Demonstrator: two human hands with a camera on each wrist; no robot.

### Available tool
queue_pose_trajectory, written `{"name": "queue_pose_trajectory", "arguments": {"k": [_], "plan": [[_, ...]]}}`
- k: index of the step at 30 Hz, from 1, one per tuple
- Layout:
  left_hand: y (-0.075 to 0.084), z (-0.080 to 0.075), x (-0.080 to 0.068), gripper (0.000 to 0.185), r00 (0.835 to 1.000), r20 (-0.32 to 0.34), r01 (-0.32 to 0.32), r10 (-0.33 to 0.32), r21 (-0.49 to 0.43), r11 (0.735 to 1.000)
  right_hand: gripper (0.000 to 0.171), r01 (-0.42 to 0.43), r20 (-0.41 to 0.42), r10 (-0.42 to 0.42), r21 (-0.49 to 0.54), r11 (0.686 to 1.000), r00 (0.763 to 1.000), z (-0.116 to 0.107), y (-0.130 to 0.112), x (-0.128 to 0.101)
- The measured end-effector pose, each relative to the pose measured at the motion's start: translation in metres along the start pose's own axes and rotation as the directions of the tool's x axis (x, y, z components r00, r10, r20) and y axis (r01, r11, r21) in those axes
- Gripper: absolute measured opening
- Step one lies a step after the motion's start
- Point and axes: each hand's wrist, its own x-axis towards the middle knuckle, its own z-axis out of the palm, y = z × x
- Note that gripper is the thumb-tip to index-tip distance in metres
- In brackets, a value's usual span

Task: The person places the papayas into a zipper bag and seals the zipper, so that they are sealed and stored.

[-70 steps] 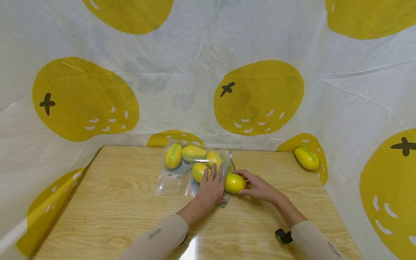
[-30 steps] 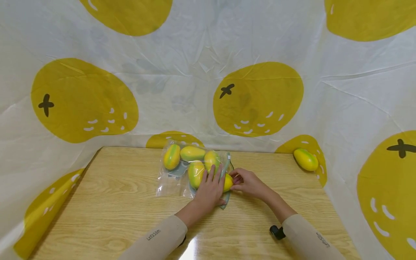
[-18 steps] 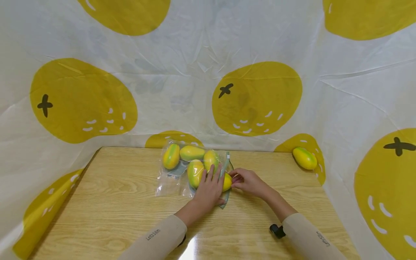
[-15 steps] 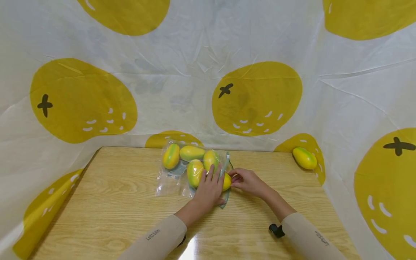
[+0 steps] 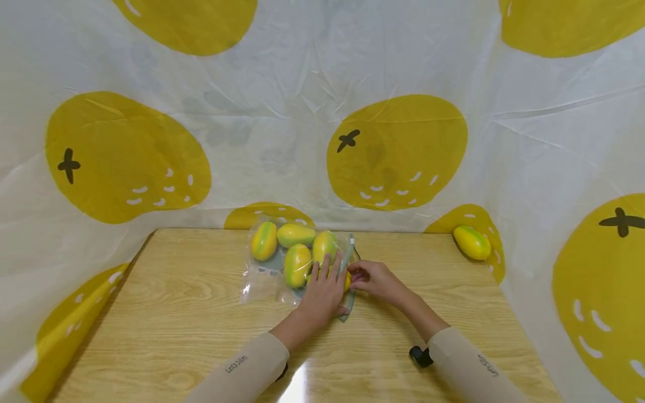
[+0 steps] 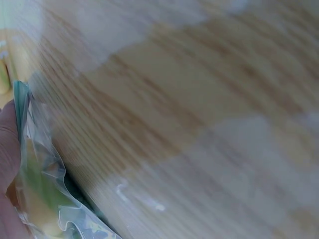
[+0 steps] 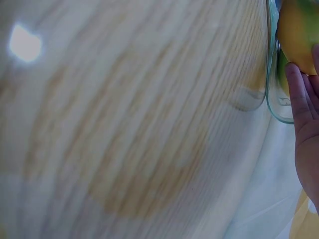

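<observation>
A clear zip bag [image 5: 282, 268] lies near the back middle of the wooden table [image 5: 166, 324], 4 mangoes visible inside. The left hand [image 5: 322, 291] rests flat on the bag's mouth, fingers straight, while the right hand [image 5: 375, 280] pushes a 5th mango [image 5: 346, 280] in, fingertips curled against it. Judged from this, loading is nearly done; next comes seating that fruit fully. The right wrist view shows the mango [image 7: 299, 37] at the bag rim; only the head view shows a spare mango [image 5: 472, 242] far right.

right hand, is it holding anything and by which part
The right hand pushes a yellow-green toy mango by its outer end into the clear plastic zip bag; the grip itself is unclear.
</observation>
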Motion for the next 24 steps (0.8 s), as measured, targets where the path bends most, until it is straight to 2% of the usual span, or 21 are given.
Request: {"name": "queue_pose_trajectory", "arguments": {"k": [5,10,16,20,24], "plan": [[0.0,0.001,0.001,0.119,1.0,0.015,0.005,-0.005,-0.006,1.0,0.034,-0.008,0.011,0.008,-0.002,1.0,1.0,0.0,-0.002,0.0],[-0.001,0.002,0.002,0.12,1.0,-0.003,0.011,-0.011,0.0,1.0,0.034,-0.011,-0.002,0.011,-0.019,1.0,1.0,0.001,-0.004,0.001],[-0.001,0.003,0.001,0.119,1.0,0.011,0.029,-0.028,-0.037,0.999,0.037,-0.023,-0.012,0.023,-0.022,0.999,1.0,0.001,-0.001,0.0],[0.0,0.003,0.002,0.118,1.0,0.018,0.023,-0.022,-0.049,0.999,0.041,-0.064,-0.074,0.059,-0.075,0.995,0.996,-0.014,0.006,-0.009],[0.0,0.003,0.002,0.118,1.0,0.002,0.015,-0.015,-0.033,0.999,0.047,-0.132,-0.167,0.105,-0.162,0.978,0.98,-0.042,0.019,-0.023]]}}
